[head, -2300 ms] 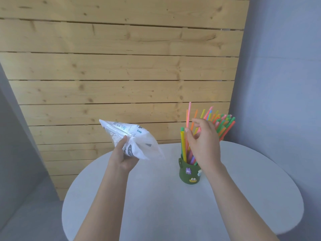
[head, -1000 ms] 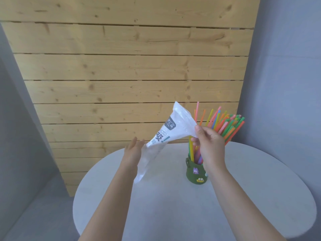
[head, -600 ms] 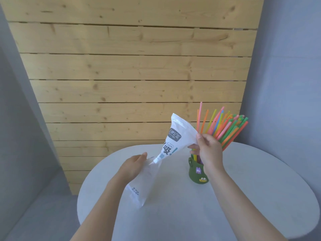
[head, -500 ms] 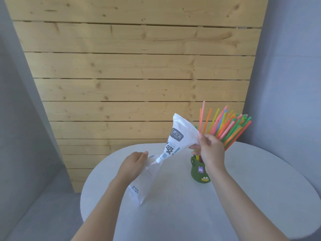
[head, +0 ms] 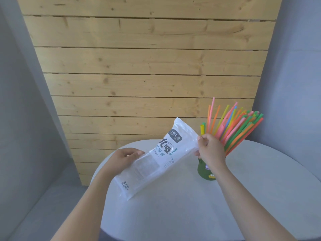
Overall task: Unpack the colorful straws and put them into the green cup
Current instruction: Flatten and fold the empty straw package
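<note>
Wooden plank wall [head: 147,66]; round white table [head: 191,214]. Empty plastic straw bag [head: 156,159], long axis slanting lower-left to upper-right, flatter than half a second ago. Colorful straws [head: 232,126] fan from green cup [head: 204,171], behind right hand [head: 211,150] pinching bag's top; left hand [head: 124,156] holds its middle.

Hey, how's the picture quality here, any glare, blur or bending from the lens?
Head view: soft, even daylight, no harsh glare; the plastic bag shows only mild sheen and its print stays readable. Wide-angle distortion makes the wooden wall taper downward. The straws and both hands, left and right, look slightly soft, and shadows on the table are faint.
</note>
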Demonstrator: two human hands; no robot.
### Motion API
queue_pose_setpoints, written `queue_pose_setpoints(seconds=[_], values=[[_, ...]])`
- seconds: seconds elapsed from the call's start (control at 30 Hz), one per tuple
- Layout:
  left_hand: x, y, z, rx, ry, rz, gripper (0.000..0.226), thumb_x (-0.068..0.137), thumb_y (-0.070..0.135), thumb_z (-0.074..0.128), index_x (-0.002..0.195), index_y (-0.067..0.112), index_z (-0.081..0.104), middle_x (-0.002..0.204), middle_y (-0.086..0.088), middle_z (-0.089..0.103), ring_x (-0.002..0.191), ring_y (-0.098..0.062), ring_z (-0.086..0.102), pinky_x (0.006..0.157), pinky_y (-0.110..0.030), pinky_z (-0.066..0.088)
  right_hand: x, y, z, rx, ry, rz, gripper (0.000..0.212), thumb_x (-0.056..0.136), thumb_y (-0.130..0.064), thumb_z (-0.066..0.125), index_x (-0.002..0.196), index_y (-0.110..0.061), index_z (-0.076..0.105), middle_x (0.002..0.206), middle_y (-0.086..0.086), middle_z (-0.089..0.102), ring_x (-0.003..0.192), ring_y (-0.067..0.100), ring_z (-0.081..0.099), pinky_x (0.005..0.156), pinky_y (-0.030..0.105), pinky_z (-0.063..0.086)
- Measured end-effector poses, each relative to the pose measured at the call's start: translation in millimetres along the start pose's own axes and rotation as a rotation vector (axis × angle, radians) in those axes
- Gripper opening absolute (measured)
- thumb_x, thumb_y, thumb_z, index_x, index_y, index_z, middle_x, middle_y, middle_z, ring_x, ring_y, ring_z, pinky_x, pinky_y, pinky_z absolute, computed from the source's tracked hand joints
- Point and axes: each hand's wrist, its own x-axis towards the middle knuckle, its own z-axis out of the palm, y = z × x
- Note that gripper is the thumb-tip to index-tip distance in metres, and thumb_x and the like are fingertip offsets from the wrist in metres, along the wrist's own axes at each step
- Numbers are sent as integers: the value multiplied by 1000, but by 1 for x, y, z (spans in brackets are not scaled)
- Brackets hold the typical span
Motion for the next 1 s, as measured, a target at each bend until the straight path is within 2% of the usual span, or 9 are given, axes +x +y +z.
queue_pose_setpoints(seconds=[0.07, 0.13, 0.27, 0.37, 0.47, 0.57, 0.77, 0.87, 1.0], values=[[0, -1, -7, 13, -10, 6, 16, 97, 35, 55, 94, 32, 71, 53, 35, 57, 45, 8, 47, 42, -6, 27, 0, -3, -1, -141, -27, -42, 18, 88, -26, 43, 87, -18, 59, 71, 3, 64, 62, 25, 58, 54, 31, 47], [0, -4, -12, 25, -1, -10, 13, 95, 38, 58, 92, 37, 71, 63, 34, 61, 48, 4, 45, 46, -9, 28, -2, -10, -1, -142, -69, -77, 22, 90, -33, 43, 89, -18, 60, 73, 4, 61, 70, 29, 57, 60, 34, 47], [0, -7, -13, 28, -22, -27, 11, 93, 37, 62, 89, 37, 72, 64, 36, 63, 47, 4, 46, 46, -8, 30, -2, -13, 5, -68, -178, -132, 38, 92, -50, 44, 107, -17, 57, 93, 2, 64, 89, 23, 59, 74, 37, 45], [-1, -5, -14, 63, -38, -24, 11, 90, 39, 65, 83, 43, 72, 76, 30, 65, 64, 1, 51, 58, -11, 35, 5, -12, 2, 15, -290, -82, 46, 89, -56, 45, 116, -19, 56, 108, -7, 61, 101, 15, 56, 79, 31, 42], [-2, -2, -12, 128, -59, -7, 15, 90, 37, 66, 79, 46, 73, 90, 20, 66, 63, 5, 52, 59, -13, 35, 11, -8, 3, -12, -387, -94, 41, 90, -52, 47, 95, -13, 60, 87, -2, 57, 81, 16, 54, 68, 30, 36], [-2, -2, -8, 130, -42, 17, 14, 92, 37, 62, 85, 40, 74, 99, 18, 65, 71, 1, 52, 63, -15, 36, 12, -1, 12, 55, -333, -82, 40, 92, -40, 50, 80, -3, 53, 71, 7, 48, 66, 19, 46, 61, 31, 31], [-3, -15, -14, 105, 30, -40, 23, 92, 39, 62, 78, 21, 66, 61, 6, 53, 50, -12, 47, 54, -23, 38, 14, 13, 19, 377, -95, 74, 40, 84, -40, 55, 75, -2, 52, 67, 9, 45, 64, 18, 41, 63, 31, 32], [-2, -19, -15, 99, 87, -42, 25, 91, 38, 64, 74, 20, 60, 58, 6, 49, 49, -12, 45, 54, -23, 35, 14, 19, 27, 389, -77, 103, 44, 76, -48, 54, 76, -4, 55, 68, 9, 49, 64, 19, 44, 65, 32, 36], [3, -24, -18, 154, 260, -31, 22, 89, 39, 65, 71, 29, 58, 64, 14, 53, 63, -12, 47, 60, -27, 35, 9, 15, 33, 253, -37, 4, 40, 87, -38, 52, 78, 0, 57, 71, 25, 55, 64, 21, 45, 61, 32, 35]])
